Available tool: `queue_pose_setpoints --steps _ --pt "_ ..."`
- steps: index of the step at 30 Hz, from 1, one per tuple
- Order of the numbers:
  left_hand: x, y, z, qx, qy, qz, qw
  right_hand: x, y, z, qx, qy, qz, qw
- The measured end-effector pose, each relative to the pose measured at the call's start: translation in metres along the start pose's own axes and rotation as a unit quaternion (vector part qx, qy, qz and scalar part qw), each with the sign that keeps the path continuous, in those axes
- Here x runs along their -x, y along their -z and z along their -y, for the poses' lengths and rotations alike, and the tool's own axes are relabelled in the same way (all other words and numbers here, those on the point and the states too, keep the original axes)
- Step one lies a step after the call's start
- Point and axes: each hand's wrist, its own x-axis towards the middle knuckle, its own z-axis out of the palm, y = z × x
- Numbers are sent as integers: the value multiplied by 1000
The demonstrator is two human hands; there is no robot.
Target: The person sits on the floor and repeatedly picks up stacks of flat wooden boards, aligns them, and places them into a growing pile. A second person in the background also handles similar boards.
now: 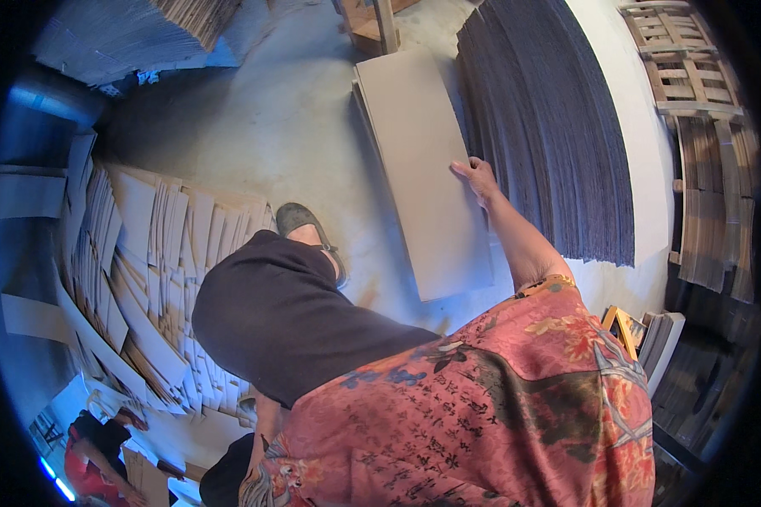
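Observation:
My right hand (pixel 479 179) grips the right long edge of a long, plain cardboard sheet (pixel 422 171), thumb on the upper face and fingers curled at the edge. Along its left side a second layer (pixel 366 120) shows just beneath. The board is tilted above the floor, close beside a tall stack of dark-edged corrugated sheets (pixel 539 133). My left hand is not in view. Only its forearm (pixel 267 418) shows, running behind my dark-trousered leg (pixel 279 310), so what the hand touches is hidden.
Heaps of loose cardboard pieces (pixel 146 272) spread on the left. A wooden frame (pixel 374 28) stands ahead, with another cardboard stack (pixel 133 38) at upper left. Wooden pallets (pixel 685 57) lie far right. At lower left, another person (pixel 98 453) handles cardboard. My shoe (pixel 301 218) rests on the concrete floor (pixel 292 114).

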Motion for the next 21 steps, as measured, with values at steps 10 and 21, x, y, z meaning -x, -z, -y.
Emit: queue_pose_setpoints --steps 10,21 --pt "-1 3 -18 0 -35 41 999 -61 -11 -65 157 -59 -39 985" --pt "-31 -6 6 80 -35 4 996 -2 -209 123 86 156 178 968"
